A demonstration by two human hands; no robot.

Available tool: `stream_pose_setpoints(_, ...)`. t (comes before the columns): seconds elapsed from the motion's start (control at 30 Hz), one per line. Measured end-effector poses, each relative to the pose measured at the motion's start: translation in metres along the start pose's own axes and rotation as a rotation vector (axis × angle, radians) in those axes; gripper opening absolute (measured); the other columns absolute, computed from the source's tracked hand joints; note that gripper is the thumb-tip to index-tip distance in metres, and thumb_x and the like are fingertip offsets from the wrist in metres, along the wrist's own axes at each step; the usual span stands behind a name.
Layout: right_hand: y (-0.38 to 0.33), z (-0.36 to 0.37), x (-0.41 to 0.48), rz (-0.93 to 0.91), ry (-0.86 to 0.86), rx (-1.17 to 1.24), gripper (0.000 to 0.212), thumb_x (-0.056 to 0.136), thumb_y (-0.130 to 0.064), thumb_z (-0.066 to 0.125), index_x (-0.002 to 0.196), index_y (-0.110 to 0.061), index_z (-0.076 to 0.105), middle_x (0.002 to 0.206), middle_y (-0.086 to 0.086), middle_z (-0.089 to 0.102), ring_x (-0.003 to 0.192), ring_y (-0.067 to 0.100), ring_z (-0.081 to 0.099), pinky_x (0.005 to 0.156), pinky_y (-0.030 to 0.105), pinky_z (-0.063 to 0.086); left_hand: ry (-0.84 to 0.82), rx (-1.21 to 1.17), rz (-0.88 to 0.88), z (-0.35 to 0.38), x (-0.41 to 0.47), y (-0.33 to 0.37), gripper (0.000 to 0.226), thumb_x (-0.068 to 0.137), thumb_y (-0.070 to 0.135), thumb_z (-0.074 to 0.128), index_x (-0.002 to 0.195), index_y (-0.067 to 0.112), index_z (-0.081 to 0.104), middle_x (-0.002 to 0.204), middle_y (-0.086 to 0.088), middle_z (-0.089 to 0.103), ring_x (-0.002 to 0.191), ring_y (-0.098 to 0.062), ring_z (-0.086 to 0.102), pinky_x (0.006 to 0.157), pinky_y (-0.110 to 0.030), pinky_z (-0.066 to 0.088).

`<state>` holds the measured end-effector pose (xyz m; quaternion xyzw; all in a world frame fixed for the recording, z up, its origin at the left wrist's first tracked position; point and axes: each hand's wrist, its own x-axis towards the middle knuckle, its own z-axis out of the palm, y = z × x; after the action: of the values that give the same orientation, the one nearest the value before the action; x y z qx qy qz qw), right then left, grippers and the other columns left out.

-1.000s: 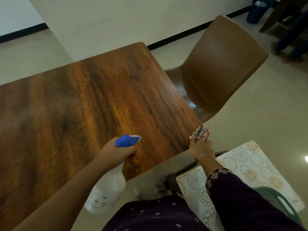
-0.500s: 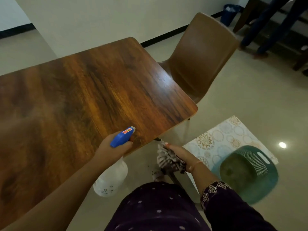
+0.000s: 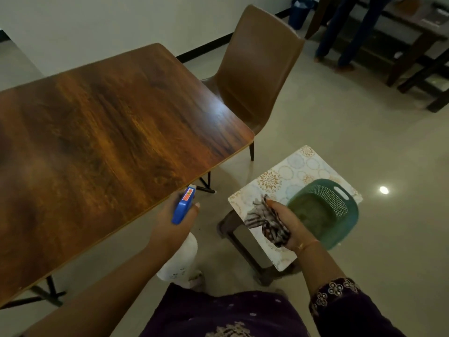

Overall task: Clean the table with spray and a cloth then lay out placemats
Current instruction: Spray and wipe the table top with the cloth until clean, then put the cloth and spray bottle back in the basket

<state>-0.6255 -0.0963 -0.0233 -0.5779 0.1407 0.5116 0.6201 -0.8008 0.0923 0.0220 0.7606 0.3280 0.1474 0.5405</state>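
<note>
The left hand [image 3: 170,222] is gripping the white plastic spray bottle with the blue trigger head [image 3: 182,210], fingers curled round its neck, the body hanging below the grip; the right hand [image 3: 291,229] is clutching the crumpled striped cloth [image 3: 264,222]; the dark wood-grain table [image 3: 109,142] is lying ahead and left of the bottle grip, neither hand touching it. The green perforated plastic basket [image 3: 335,215] is sitting just beyond the cloth grip, resting on the pale circle-patterned placemat [image 3: 294,169] atop a dark stool [image 3: 228,227]; whether several mats are lying there cannot be told. Judgement: the tools are being stowed; the cloth is best lowered fully into the basket before releasing, the bottle stood upright clear of the mat, and the basket lifted off before pulling any mat.
</note>
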Motion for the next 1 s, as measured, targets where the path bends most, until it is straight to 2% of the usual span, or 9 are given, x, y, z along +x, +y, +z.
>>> stream_pose_setpoints(0.1,-0.007,-0.028,-0.008,0.019,-0.012,-0.101,0.04,0.097,-0.036,0.05,0.096,-0.001,0.07,0.085,0.015,0.072,0.07,0.022,0.07,0.059,0.024,0.056,-0.025,0.038,0.048,0.028,-0.008,0.006,0.03,0.087,0.021,0.063,0.097,0.046,0.05,0.084,0.007,0.059,0.076,0.004,0.059,0.065,-0.008,0.048)
stream_pose_setpoints(0.23,-0.026,-0.084,-0.024,0.088,-0.072,-0.184,0.037,0.093,-0.033,0.058,0.074,-0.008,0.079,0.086,0.014,0.073,0.072,0.023,0.069,0.07,0.032,0.055,0.055,0.209,0.064,0.078,-0.007,0.011,0.036,0.08,0.007,0.068,0.107,0.02,0.048,0.081,0.007,0.052,0.073,-0.009,0.056,0.073,-0.027,0.048)
stream_pose_setpoints(0.37,-0.052,-0.155,-0.034,0.141,-0.098,-0.117,0.026,0.09,-0.021,0.06,0.099,0.001,0.072,0.101,0.021,0.071,0.078,0.029,0.07,0.07,0.035,0.06,0.109,0.181,-0.017,0.141,-0.02,0.026,0.036,0.08,0.01,0.068,0.103,0.021,0.043,0.084,0.002,0.055,0.075,-0.011,0.056,0.068,-0.016,0.041)
stream_pose_setpoints(0.53,-0.08,-0.225,-0.034,0.117,-0.09,0.006,0.021,0.094,-0.007,0.047,0.104,0.004,0.062,0.075,0.017,0.071,0.054,0.022,0.067,0.047,0.028,0.055,0.1,0.14,-0.038,0.23,-0.031,0.053,0.034,0.082,0.019,0.069,0.106,0.023,0.045,0.089,0.016,0.054,0.078,-0.001,0.055,0.062,-0.007,0.04)
stream_pose_setpoints(0.63,-0.093,-0.248,-0.027,0.057,-0.053,0.074,0.025,0.096,-0.005,0.042,0.113,0.002,0.06,0.091,0.02,0.072,0.07,0.029,0.071,0.058,0.038,0.06,0.095,0.096,-0.049,0.272,-0.03,0.066,0.032,0.082,0.019,0.069,0.105,0.015,0.048,0.088,0.009,0.055,0.076,-0.004,0.055,0.061,-0.005,0.042)
stream_pose_setpoints(0.7,-0.098,-0.258,-0.02,0.042,-0.047,0.122,0.03,0.097,-0.005,0.041,0.122,-0.002,0.056,0.103,0.022,0.07,0.081,0.033,0.071,0.062,0.046,0.06,0.07,0.038,-0.071,0.298,-0.028,0.07,0.036,0.081,0.018,0.071,0.106,0.013,0.045,0.089,0.004,0.054,0.076,-0.008,0.055,0.064,-0.011,0.043)
stream_pose_setpoints(0.8,-0.102,-0.268,-0.011,0.041,-0.028,0.157,0.036,0.099,-0.007,0.039,0.133,-0.003,0.05,0.124,0.023,0.061,0.106,0.038,0.063,0.079,0.055,0.055,0.019,0.011,-0.124,0.328,-0.022,0.068,0.045,0.081,0.016,0.07,0.111,0.016,0.037,0.093,0.003,0.048,0.078,-0.008,0.053,0.067,-0.01,0.043)
stream_pose_setpoints(0.87,-0.101,-0.271,-0.005,0.049,-0.021,0.166,0.037,0.099,-0.007,0.038,0.135,-0.003,0.049,0.127,0.023,0.059,0.114,0.04,0.058,0.086,0.056,0.051,-0.012,0.007,-0.176,0.343,-0.017,0.06,0.049,0.084,0.018,0.068,0.116,0.017,0.031,0.099,-0.003,0.048,0.085,-0.013,0.053,0.069,-0.01,0.043)
stream_pose_setpoints(1.0,-0.096,-0.274,0.009,0.059,0.021,0.151,0.037,0.098,-0.006,0.04,0.133,-0.001,0.051,0.123,0.023,0.062,0.113,0.039,0.058,0.093,0.054,0.047,-0.017,0.043,-0.298,0.361,-0.004,0.037,0.068,0.084,0.024,0.068,0.133,0.01,0.022,0.114,-0.018,0.049,0.102,-0.03,0.054,0.081,-0.028,0.044)
